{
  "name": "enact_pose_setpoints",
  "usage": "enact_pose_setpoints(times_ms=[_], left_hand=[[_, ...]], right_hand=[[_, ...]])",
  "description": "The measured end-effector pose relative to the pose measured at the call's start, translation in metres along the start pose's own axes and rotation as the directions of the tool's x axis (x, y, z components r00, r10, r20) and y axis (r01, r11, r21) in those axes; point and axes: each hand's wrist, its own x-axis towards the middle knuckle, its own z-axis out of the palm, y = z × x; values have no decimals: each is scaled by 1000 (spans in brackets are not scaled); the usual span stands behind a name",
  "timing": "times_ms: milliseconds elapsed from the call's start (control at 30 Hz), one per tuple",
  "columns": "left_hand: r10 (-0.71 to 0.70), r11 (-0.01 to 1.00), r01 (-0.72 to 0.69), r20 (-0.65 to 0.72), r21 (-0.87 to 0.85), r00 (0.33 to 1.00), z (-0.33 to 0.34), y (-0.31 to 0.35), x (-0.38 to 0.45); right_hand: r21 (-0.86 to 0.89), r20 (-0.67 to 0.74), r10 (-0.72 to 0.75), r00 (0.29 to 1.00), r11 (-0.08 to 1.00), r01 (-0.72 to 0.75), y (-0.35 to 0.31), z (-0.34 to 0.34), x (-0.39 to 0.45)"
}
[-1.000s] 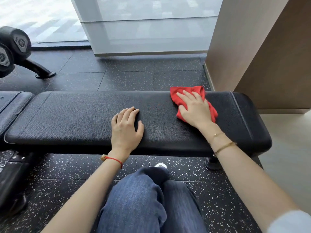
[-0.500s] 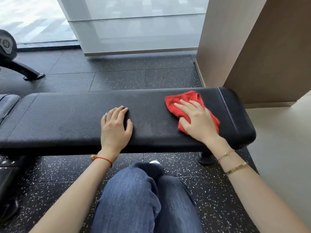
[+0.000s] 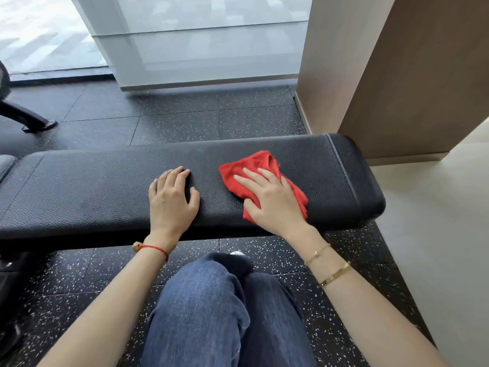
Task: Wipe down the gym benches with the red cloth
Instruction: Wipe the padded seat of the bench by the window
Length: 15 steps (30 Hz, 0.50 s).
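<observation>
A long black padded gym bench (image 3: 87, 186) runs across the view in front of me. The red cloth (image 3: 260, 165) lies crumpled on its right part, near the stitched end seam. My right hand (image 3: 272, 201) presses flat on the cloth, fingers spread and pointing up-left, covering the cloth's lower half. My left hand (image 3: 172, 200) rests palm down on the bare pad to the left of the cloth, holding nothing. A second bench pad (image 3: 5, 162) shows at the far left edge.
My knees in blue jeans (image 3: 225, 308) are just below the bench. A brown wall corner (image 3: 397, 75) stands right behind the bench's right end. A black equipment foot (image 3: 34, 123) sits on the speckled floor at back left. A glass partition (image 3: 198, 43) stands beyond.
My right hand has slid the red cloth from the bench's far edge toward the near edge and slightly left. The left hand stays planted. The view has shifted, so the bench sits further left.
</observation>
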Motion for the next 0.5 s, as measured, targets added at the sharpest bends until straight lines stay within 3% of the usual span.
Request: enact_pose_setpoints(times_ms=[200,333,400,500], left_hand=[[57,995,-60,-42,-78,997,4,18,4],[114,988,-118,-46,-102,992,15,36,11],[122,987,-124,-28,-97,992,19,37,12],[119,989,-121,-34,-83,992,22,36,12]], right_hand=[[-53,-145,178,973,981,-187,45,-18,-38],[-56,-234,424,875,893,-447,94,-35,-37],[-31,-225,510,830,848,-529,115,-42,-21],[-30,-148,513,846,852,-522,131,-47,17]])
